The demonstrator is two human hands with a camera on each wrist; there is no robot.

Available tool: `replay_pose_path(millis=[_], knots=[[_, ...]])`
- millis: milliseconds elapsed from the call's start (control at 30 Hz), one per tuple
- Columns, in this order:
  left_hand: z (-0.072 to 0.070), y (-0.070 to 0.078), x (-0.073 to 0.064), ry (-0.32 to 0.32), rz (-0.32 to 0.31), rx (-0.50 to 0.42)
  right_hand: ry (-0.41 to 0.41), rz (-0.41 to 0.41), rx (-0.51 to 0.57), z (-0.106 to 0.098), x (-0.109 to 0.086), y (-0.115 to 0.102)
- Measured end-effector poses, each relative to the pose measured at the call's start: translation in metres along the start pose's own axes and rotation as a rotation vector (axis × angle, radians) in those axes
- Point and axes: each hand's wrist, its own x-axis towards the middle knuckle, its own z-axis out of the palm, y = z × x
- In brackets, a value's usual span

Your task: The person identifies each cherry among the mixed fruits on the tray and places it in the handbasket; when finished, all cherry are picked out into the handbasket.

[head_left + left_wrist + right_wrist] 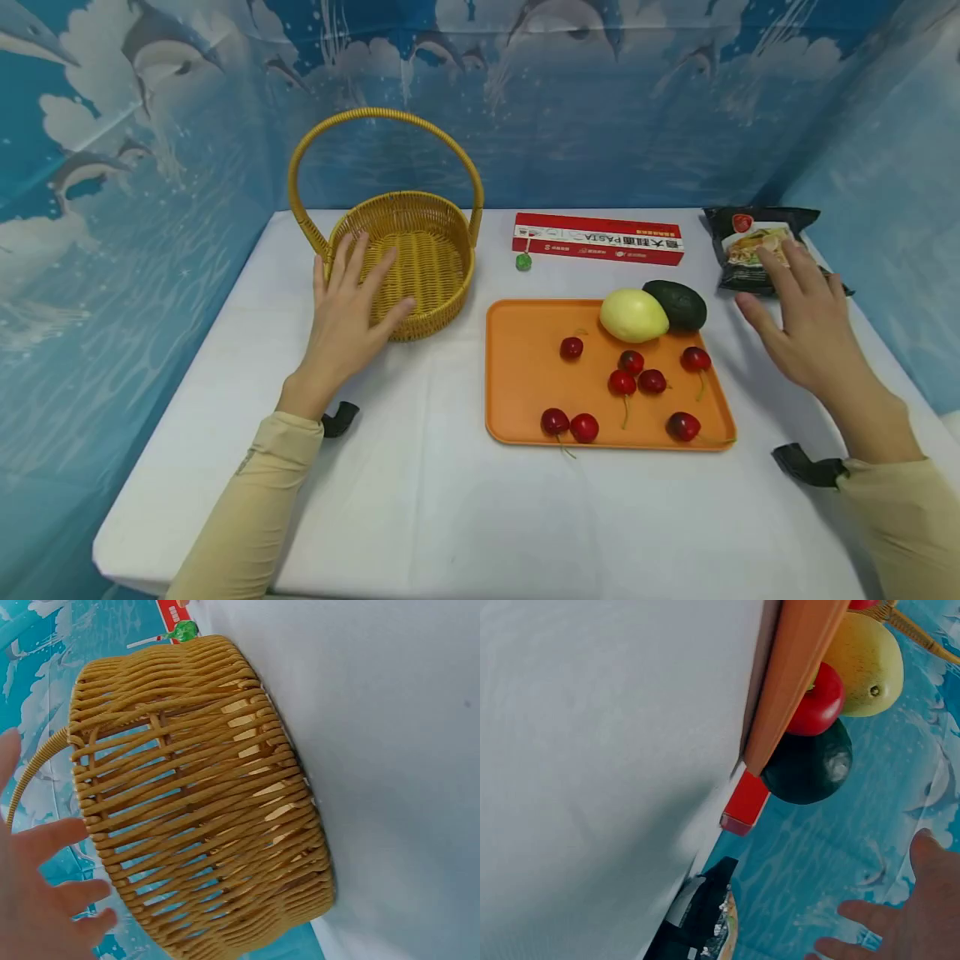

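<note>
My left hand (345,325), fingers spread, hovers at the near left of a yellow wicker basket (420,315) with a tall hoop handle. In the left wrist view its fingertips come right up to the basket's (202,795) rim. Nothing is in the basket. Over on the right, my right hand (813,333) is held with fingers apart, close above a black noodle packet (750,277) in the head view. It holds nothing. Between the hands lies an orange tray (525,383) bearing several red cherries (584,427), a yellow lemon (632,316) and a dark green avocado (681,307).
A long red pasta box (592,237) lies behind the tray, with a green lollipop (523,262) at its front left. White cloth covers the table (450,517). Blue dolphin-print curtains (600,150) enclose its back and sides.
</note>
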Motion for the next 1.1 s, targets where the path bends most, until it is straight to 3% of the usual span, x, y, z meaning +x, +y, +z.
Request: replay_pose_path(millis=[333,433,600,767,900,1033,1100], knots=[[-0.008,-0.011,0.004,0.373,0.056,-0.128,-0.004,0.039,0.144,0.009,-0.01,0.002],[-0.013,-0.016,0.004,0.438,0.04,-0.154,0.0,0.045,0.162,0.011,-0.015,0.004],[-0.016,-0.032,0.013,0.493,-0.013,-0.202,0.011,0.077,0.144,0.012,-0.012,0.004],[-0.012,-0.05,0.025,0.512,-0.148,-0.296,0.006,0.108,0.125,0.006,-0.012,0.004],[-0.016,-0.056,0.034,0.463,-0.288,-0.422,-0.015,0.122,0.137,0.005,-0.016,-0.003],[-0.02,-0.053,0.036,0.368,-0.402,-0.692,-0.016,0.118,0.123,0.005,-0.018,-0.011],[-0.015,-0.063,0.035,0.328,-0.44,-0.843,-0.012,0.112,0.123,0.007,-0.017,-0.014]])
